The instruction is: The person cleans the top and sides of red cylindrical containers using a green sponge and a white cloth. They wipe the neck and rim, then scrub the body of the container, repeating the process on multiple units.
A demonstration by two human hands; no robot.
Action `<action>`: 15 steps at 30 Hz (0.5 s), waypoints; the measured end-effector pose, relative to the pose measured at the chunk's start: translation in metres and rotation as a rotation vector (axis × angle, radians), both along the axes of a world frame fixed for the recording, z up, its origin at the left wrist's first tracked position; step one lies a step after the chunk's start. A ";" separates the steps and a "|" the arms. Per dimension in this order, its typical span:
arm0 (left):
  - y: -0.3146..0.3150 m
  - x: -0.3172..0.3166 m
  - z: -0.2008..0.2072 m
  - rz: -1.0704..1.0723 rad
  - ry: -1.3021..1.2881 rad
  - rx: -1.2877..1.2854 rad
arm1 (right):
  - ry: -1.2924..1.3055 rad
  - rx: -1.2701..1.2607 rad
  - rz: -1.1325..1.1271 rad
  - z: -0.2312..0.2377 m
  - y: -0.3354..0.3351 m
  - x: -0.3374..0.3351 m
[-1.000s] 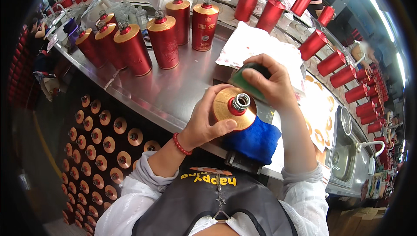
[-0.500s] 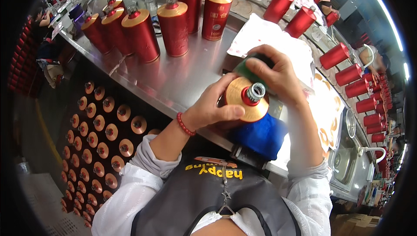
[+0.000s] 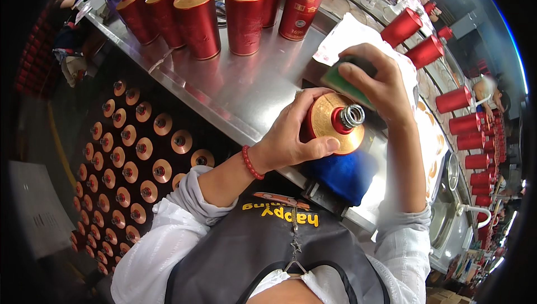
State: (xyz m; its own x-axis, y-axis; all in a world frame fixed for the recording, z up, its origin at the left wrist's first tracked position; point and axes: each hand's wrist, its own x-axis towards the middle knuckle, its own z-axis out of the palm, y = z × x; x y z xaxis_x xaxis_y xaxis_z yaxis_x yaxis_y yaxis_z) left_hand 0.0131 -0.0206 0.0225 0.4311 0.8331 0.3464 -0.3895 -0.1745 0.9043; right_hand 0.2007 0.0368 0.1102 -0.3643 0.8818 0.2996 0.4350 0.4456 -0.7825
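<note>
My left hand (image 3: 288,136) is wrapped round a red bottle (image 3: 330,115) with a gold shoulder, its bare glass neck tilted up and to the right. Between the thumb and fingers of my right hand (image 3: 383,77) is a green scouring pad (image 3: 349,87) with a dark back. The pad is close to the far side of the bottle's shoulder; whether it touches cannot be made out. Below the bottle, a blue cloth (image 3: 341,179) lies at the edge of the metal table. The bottle's lower body is mostly hidden by my left hand and the gold shoulder.
Several red bottles (image 3: 246,21) stand on the steel table (image 3: 240,85) ahead. Many more gold-topped bottles (image 3: 128,135) stand in rows at the left. A curved conveyor carrying red bottles (image 3: 453,99) runs along the right, near a sink (image 3: 442,223). Other people work further off.
The bottle and both hands now appear further right, with the whole view shifted. My right hand has tilted the scouring pad, so more of its green side shows.
</note>
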 end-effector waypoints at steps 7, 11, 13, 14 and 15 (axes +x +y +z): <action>0.006 0.001 -0.003 -0.056 -0.039 -0.025 | 0.150 -0.172 0.142 0.008 0.000 -0.002; 0.018 -0.006 -0.003 -0.104 0.020 0.008 | -0.075 0.022 -0.117 0.005 0.010 -0.003; 0.022 -0.009 -0.006 -0.164 0.017 -0.007 | 0.239 -0.243 0.055 0.005 -0.001 -0.001; 0.021 -0.013 -0.003 -0.148 0.049 -0.004 | 0.054 -0.129 0.073 0.001 0.001 -0.006; 0.019 -0.012 -0.005 -0.040 0.107 0.110 | 0.112 -0.200 0.014 -0.002 -0.002 -0.006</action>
State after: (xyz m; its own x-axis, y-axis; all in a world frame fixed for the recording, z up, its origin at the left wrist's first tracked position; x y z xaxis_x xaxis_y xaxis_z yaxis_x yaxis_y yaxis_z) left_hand 0.0014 -0.0020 0.0170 0.5023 0.7744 0.3846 -0.3006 -0.2607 0.9174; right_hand 0.1942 0.0348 0.1081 -0.3512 0.9228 0.1585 0.3354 0.2821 -0.8988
